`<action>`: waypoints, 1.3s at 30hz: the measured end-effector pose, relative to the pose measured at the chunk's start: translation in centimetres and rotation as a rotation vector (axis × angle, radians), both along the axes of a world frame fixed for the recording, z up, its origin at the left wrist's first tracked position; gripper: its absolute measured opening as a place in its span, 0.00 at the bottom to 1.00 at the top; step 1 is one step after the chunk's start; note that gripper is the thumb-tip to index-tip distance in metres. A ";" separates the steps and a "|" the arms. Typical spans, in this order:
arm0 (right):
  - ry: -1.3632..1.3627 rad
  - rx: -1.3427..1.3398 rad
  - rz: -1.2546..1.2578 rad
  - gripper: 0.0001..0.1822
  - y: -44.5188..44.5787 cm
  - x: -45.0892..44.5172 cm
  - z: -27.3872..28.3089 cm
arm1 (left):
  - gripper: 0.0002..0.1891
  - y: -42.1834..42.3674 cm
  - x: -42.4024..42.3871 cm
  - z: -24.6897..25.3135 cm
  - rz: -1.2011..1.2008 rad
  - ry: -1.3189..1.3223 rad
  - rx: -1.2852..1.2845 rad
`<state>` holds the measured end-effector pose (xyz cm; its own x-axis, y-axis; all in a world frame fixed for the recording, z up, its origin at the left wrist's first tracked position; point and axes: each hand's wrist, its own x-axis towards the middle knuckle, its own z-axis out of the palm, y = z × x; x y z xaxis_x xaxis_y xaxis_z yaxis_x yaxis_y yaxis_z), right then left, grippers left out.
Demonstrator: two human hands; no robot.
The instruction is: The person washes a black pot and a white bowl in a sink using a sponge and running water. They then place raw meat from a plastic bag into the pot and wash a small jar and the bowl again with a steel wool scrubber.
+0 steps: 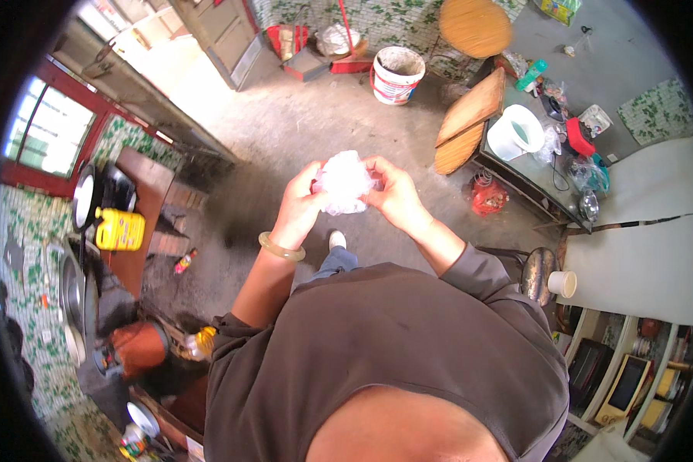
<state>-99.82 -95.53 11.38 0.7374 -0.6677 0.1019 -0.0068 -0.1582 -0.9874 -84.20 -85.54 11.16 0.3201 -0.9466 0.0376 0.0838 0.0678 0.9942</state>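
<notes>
A bright white, crumpled bundle [346,183], which looks like thin plastic or mesh, is held out in front of my chest above the floor. My left hand [301,199] grips its left side, with a pale bangle [282,247] around the wrist. On the opposite side, the fingers and thumb of my right hand [400,197] pinch the bundle's edge. Glare washes out most of its surface, so its exact kind cannot be told. Below the bundle one white shoe [337,239] of mine shows on the concrete floor [323,127].
A bucket [397,78] and a red broom [351,63] stand near the wallpapered wall. To the right is a cluttered table [531,170] bearing a white bucket [514,134]. A yellow jug [120,229] sits on a brown bench [144,190] at left. An open door [216,34] lies ahead.
</notes>
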 end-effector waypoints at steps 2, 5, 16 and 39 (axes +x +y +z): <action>0.017 0.033 -0.090 0.18 -2.5 2.0 -0.2 | 0.22 -3.1 2.5 0.1 -0.048 0.052 -0.027; -0.030 0.052 -0.211 0.16 -6.6 4.7 0.1 | 0.29 -7.9 5.7 0.7 -0.156 0.179 -0.084; -0.171 0.237 -0.520 0.12 -20.3 8.7 -1.7 | 0.23 -20.4 13.8 -0.8 -0.125 0.231 0.031; 0.118 0.414 -0.501 0.20 -60.6 10.3 -12.7 | 0.15 -60.4 13.4 -7.7 -0.065 0.276 0.433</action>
<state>-89.57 -156.17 -1.32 0.3178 -0.8996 -0.2996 -0.0927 0.2850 -0.9541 -70.83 -145.95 3.42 0.2031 -0.8746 -0.4402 0.3378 -0.3594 0.8699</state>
